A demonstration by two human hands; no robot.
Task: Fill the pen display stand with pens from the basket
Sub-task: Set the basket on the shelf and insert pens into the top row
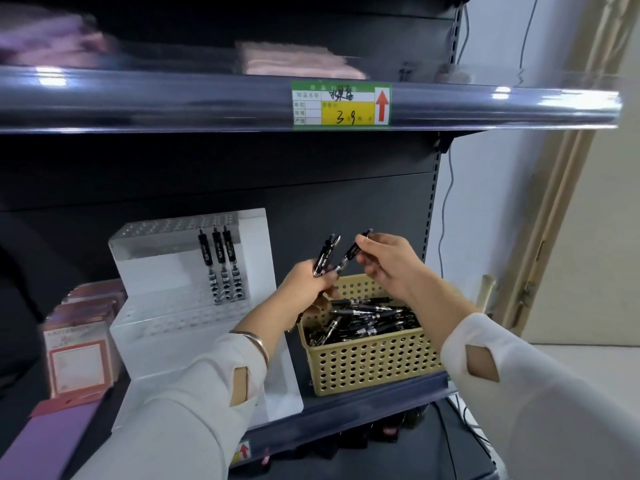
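A white perforated pen display stand (180, 306) sits on the dark shelf and holds three black pens (223, 265) upright in its upper tier. To its right stands a tan perforated basket (370, 362) with several black pens (370, 320) lying inside. Above the basket, my left hand (308, 282) is shut on a small bunch of black pens (327, 252) pointing up. My right hand (388, 261) pinches the top end of one more black pen (349, 254), whose lower end meets the bunch in my left hand.
Pink and purple stationery packs (78, 351) stand left of the stand. An upper shelf edge (207, 105) with a green and yellow price label (341, 103) hangs overhead. A wall and door frame (554, 202) lie to the right. The shelf's front lip (346, 410) runs below the basket.
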